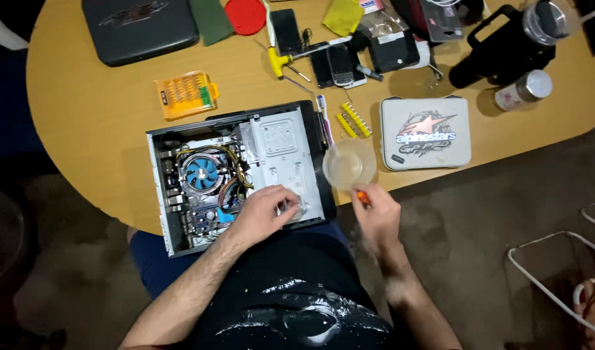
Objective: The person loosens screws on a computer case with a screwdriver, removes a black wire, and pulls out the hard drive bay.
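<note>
Centrally, at the near edge of the table (83, 129), the open computer case (236, 175) lay on its side and overhung the person's lap, with the blue cooling fan (202, 172) and its bundled cables exposed toward the case's left half. The left hand (266, 210) rested, fingers curled, on the silver drive bracket (281, 159) near its near corner, pressing down on the metal; whether it pinched a small part there could not be told. The right hand (375, 214) was closed around an orange-handled screwdriver (361, 197), held just beside the clear plastic cup (349, 163) that stood at the table's near edge, touching the case's right wall. For good practice at this step, the bracket was best kept braced flat by the left hand, the driver brought squarely onto the screw head, and loosened screws dropped into the cup. An orange bit set (186, 94), loose yellow bits (352, 120) and a grey zip pouch (425, 133) lay farther back on the table, well apart from both hands.
</note>
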